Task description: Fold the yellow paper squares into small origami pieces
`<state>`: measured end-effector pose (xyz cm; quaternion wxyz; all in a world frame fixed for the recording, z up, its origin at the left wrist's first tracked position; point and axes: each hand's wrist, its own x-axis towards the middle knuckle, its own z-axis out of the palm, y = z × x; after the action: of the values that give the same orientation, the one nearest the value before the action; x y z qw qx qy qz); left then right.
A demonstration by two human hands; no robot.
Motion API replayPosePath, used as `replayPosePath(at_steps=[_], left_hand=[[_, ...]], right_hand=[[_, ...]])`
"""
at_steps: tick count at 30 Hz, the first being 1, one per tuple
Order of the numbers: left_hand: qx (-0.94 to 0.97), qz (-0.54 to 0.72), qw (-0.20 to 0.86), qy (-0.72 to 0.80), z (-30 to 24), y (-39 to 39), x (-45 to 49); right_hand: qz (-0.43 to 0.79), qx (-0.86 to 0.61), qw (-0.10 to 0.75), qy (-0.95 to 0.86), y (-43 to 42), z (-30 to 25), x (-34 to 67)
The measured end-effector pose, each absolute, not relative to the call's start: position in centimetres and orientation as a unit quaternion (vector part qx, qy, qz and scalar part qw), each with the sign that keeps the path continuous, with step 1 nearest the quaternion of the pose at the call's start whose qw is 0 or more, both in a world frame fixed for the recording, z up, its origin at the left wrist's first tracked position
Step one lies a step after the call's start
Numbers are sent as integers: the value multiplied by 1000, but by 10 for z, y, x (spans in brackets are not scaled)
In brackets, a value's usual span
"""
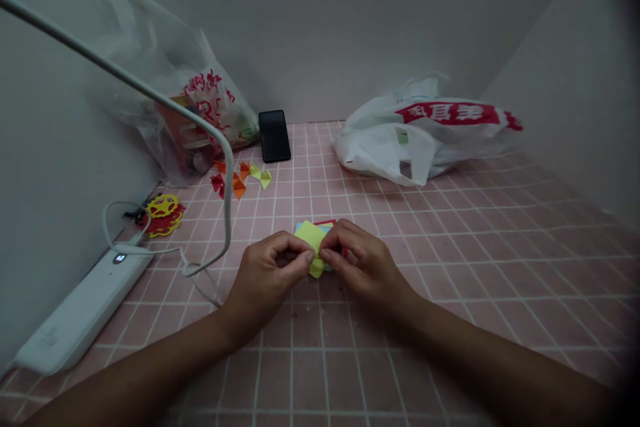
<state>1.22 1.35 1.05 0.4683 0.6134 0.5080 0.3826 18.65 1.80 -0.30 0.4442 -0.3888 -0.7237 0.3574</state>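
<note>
Between my two hands is a yellow-green square of paper (311, 234), turned like a diamond. My left hand (273, 270) pinches its lower left part between thumb and forefinger. From the other side my right hand (361, 260) pinches it too, the fingertips of both hands almost meeting. Light blue and red sheets (326, 222) show behind the yellow-green paper, on the tiled surface. The fingers hide the paper's middle, so I cannot tell how it is creased there.
Small folded papers (240, 180) in red, orange and yellow lie at the back left. A black phone (275, 136) leans near the wall. Plastic bags (385, 137) stand at the back. At left are a white power strip (85, 307), a white cable (227, 200) and a yellow cutout (163, 205).
</note>
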Motion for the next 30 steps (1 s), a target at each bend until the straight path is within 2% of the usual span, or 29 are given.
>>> replayPosePath(at_steps=[5, 9, 19, 30], left_hand=[[508, 370, 586, 511, 10, 21, 13], [440, 393, 620, 517, 5, 26, 12], [357, 456, 641, 504, 3, 23, 13], [398, 456, 614, 507, 3, 15, 16]], right_hand=[[377, -399, 431, -716, 20, -3, 187], [402, -426, 442, -679, 21, -6, 189], [311, -409, 448, -731, 14, -8, 184], [345, -445, 454, -690, 10, -9, 179]])
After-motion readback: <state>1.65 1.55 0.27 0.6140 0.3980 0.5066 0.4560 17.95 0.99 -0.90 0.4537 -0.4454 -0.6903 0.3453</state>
